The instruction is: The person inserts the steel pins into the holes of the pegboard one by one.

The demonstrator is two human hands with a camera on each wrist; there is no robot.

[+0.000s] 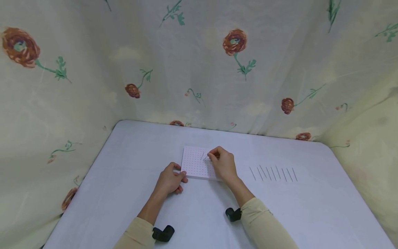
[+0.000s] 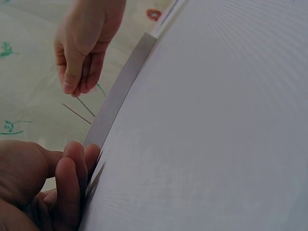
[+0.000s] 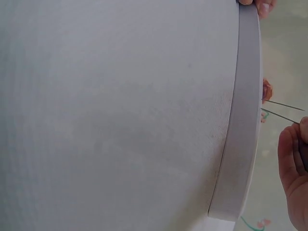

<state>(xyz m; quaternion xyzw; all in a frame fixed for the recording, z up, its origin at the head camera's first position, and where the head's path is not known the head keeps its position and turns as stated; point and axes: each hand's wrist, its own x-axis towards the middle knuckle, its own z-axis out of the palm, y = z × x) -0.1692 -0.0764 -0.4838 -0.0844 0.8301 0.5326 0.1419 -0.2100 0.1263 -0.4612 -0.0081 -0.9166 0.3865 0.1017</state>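
On the white counter (image 1: 317, 207), our left grip (image 1: 170, 180) holds the near left corner of a white dotted board (image 1: 192, 165). Our right grip (image 1: 223, 164) pinches a thin stick (image 1: 205, 158) over the board, just right of another stick (image 1: 202, 156) that slants there. We see a row of sticks (image 1: 273, 174) lying to the right; a flowered curtain (image 1: 192, 62) hangs beyond the far edge.

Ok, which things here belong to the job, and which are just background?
Job: dotted board, gripped by the left hand; held pin, pinched by the right hand; standing pin in the board; row of pins to the right.
Background: white table; flowered curtain; black wrist gadgets.
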